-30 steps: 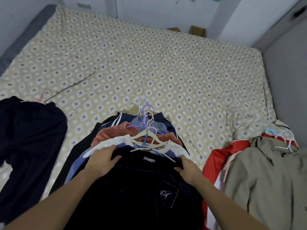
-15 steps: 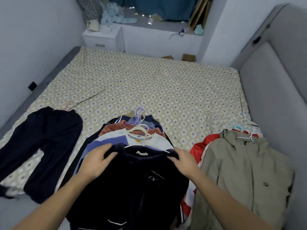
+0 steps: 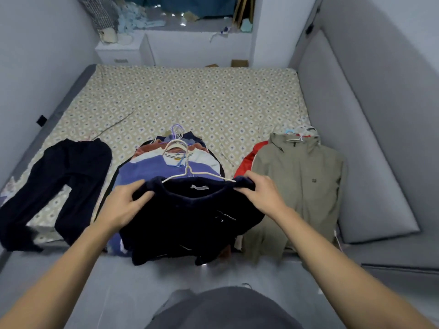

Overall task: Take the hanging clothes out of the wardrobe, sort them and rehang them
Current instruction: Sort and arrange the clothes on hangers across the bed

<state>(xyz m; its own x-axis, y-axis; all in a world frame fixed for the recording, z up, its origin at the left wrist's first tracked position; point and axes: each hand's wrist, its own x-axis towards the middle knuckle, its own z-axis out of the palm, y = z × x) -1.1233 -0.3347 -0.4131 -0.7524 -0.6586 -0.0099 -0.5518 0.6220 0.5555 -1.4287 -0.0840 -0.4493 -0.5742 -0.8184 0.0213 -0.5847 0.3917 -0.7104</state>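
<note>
Sorting step under way, centre of frame. Left hand [image 3: 121,207] and right hand [image 3: 262,194] are each gripping a shoulder of a dark navy sweater [image 3: 190,217], fingers curled into the fabric, holding it above the middle pile of hangered tops [image 3: 152,167] on the patterned bed [image 3: 202,96]. White hanger [image 3: 190,173] is sitting in its neckline. Dark trousers [image 3: 59,184] are lying at left, an olive jacket [image 3: 299,176] at right. Next move, likely: choosing a pile and laying the sweater flat, hook clear.
</note>
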